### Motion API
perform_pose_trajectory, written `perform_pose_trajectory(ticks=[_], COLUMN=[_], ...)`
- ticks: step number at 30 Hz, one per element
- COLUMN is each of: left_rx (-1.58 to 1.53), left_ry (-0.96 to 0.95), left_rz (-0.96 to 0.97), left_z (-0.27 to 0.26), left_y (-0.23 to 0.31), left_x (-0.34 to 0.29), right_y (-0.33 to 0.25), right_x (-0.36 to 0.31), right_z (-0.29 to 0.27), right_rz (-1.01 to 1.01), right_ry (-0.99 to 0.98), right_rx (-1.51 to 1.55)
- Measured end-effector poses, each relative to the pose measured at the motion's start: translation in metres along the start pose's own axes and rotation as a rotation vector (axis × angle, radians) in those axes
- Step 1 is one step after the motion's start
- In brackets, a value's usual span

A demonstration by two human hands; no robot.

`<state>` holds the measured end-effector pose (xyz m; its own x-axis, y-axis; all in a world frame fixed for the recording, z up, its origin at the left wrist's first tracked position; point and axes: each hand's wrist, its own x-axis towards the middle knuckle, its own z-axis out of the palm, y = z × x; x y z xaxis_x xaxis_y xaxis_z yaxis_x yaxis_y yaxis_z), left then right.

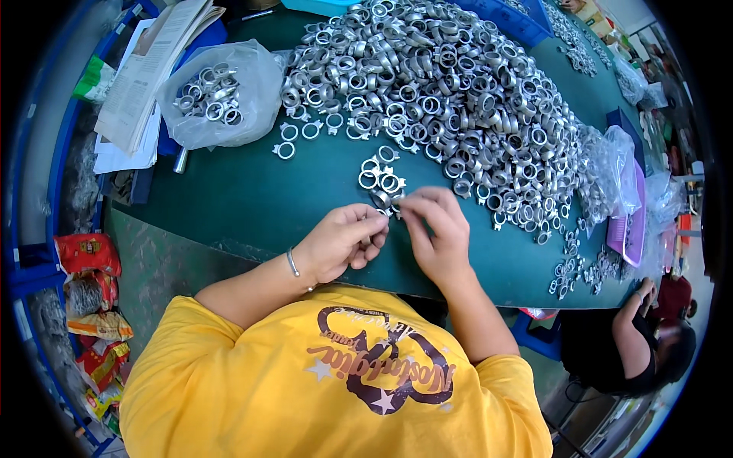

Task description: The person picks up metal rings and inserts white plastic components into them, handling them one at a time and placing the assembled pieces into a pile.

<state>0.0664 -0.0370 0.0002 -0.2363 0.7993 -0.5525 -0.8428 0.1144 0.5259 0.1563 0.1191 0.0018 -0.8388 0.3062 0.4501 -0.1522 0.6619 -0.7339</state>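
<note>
My left hand [347,240] is closed at the table's near edge, thumb and forefinger pinching a small silver metal ring [383,213], mostly covered by the fingers. Close on its right, my right hand [439,233] has thumb and fingertips drawn together, slightly blurred; whatever they hold is too small or hidden to name. Just beyond both hands lies a little cluster of metal rings [369,179] with short lugs on their sides. Behind it, a large heap of similar rings [458,91] spreads over the green tabletop [252,179].
At the left, a clear plastic bag [259,99] holds more rings, beside stacked papers [145,84]. A blue bin [508,19] stands at the back; a purple basket [628,229] and plastic bags are at the right. Another person [630,343] sits at the lower right.
</note>
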Motion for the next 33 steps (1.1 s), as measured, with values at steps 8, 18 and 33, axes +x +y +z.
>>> perform_pose_trajectory(ticks=[8,18,33], left_rx=[0.339,0.401,1.002], left_ry=[0.117,0.066,0.058], left_rz=[0.228,0.334,0.911], left_z=[0.010,0.020,0.020], left_y=[0.003,0.005,-0.001], left_x=[-0.007,-0.002,-0.005], right_y=[0.012,-0.002,0.000], right_x=[0.018,-0.014,-0.026], right_z=[0.002,-0.011,-0.012], right_rz=[0.199,0.286,0.623], right_ry=[-0.164,-0.061,-0.079], right_rx=[-0.342,0.554,0.964])
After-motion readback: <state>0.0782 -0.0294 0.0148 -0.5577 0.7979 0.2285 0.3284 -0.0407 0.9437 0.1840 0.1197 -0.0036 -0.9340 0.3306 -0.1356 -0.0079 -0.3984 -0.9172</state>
